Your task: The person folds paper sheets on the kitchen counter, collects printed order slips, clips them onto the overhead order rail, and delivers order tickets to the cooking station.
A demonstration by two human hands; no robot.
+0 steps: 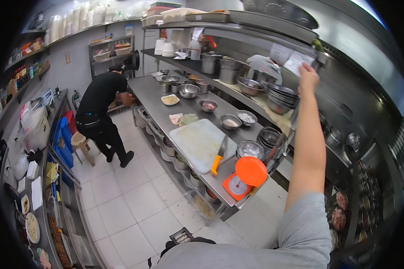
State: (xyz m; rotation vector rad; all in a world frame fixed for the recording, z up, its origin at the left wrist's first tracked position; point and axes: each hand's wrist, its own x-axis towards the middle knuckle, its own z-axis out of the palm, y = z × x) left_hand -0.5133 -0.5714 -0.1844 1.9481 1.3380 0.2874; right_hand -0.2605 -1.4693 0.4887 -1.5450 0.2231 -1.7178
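Observation:
My right hand (pixel 308 80) is raised at the upper right, its fingers closed on the edge of a white paper slip (pixel 298 62) by the upper steel shelf (pixel 274 33). Another paper (pixel 280 53) hangs just left of it. My left hand is out of view. Below my arm stands the steel table (pixel 211 181), bearing a white cutting board (pixel 199 144), a knife with an orange handle (pixel 216 165) and an orange kitchen scale (pixel 236 186). Stacked metal bowls (pixel 283 98) sit on the middle shelf, under the papers.
A person in black (pixel 101 96) bends at the table's far left end, near a wooden stool (pixel 80 141). Another person (pixel 265 65) is partly visible behind the shelf. A left counter (pixel 38 188) holds plates. A floor drain (pixel 182 235) lies in front.

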